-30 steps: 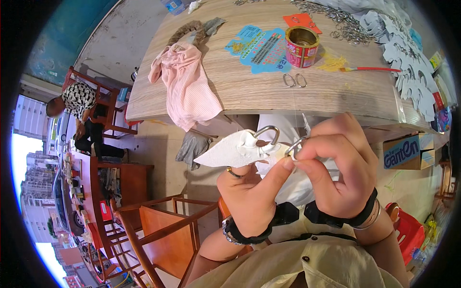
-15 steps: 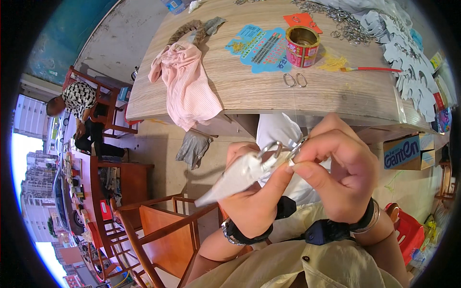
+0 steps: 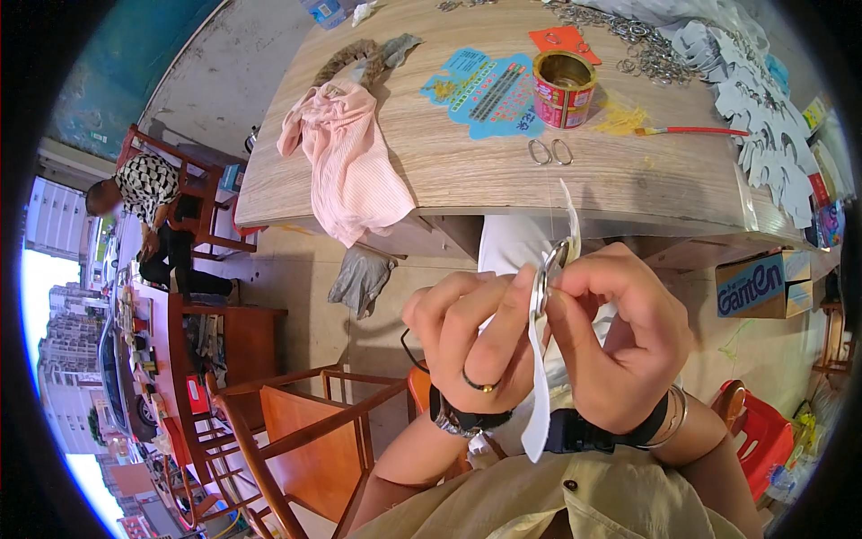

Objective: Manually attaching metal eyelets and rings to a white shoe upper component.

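Note:
My left hand and my right hand meet in front of my lap, above the gap at the table's near edge. Between their fingertips stands a thin white flat piece, turned nearly edge-on, its narrow tip pointing up and its wider end hanging down. A metal ring sits at its middle, pinched by the fingers of both hands. Whether there is a second ring there is hard to make out. Two oval metal rings lie on the table just beyond, near a red tin can.
On the wooden table lie a red-handled brush, a blue printed card, a pink cloth, a ring heap and white cut pieces. A wooden chair stands left; a person sits beyond.
The white piece has swung from slanting down to the left to upright and edge-on. My left fingers have come round onto the ring; my right hand has lowered slightly.

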{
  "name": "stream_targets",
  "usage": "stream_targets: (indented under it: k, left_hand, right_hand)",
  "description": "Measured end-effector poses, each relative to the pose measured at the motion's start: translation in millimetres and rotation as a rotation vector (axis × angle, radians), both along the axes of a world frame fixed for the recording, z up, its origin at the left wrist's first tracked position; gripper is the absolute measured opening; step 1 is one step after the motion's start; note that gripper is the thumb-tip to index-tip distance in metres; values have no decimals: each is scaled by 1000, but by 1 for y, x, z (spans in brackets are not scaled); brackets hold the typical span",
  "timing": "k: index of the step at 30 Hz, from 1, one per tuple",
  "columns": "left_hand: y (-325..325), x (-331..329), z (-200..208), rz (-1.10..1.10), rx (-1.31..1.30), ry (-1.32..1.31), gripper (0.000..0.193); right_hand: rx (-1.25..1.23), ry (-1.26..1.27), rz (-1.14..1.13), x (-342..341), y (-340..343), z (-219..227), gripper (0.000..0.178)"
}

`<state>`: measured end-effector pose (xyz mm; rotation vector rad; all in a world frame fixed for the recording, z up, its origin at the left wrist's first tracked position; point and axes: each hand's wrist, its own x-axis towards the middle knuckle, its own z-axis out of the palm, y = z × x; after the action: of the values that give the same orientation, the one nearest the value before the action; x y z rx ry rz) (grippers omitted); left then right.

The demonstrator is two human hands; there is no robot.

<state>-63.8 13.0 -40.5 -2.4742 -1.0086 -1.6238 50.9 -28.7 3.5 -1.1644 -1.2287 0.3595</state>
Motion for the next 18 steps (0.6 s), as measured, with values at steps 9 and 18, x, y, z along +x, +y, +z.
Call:
stream_targets:
  k: [9, 18]
  left_hand:
    - [15, 13, -1, -216, -32, 95, 70]
    - [13, 3, 2, -902, -833, -191, 91]
  right_hand:
    - [-68, -309, -198, 22, 12, 1, 13]
    - [89, -838, -256, 57, 28, 0, 17]
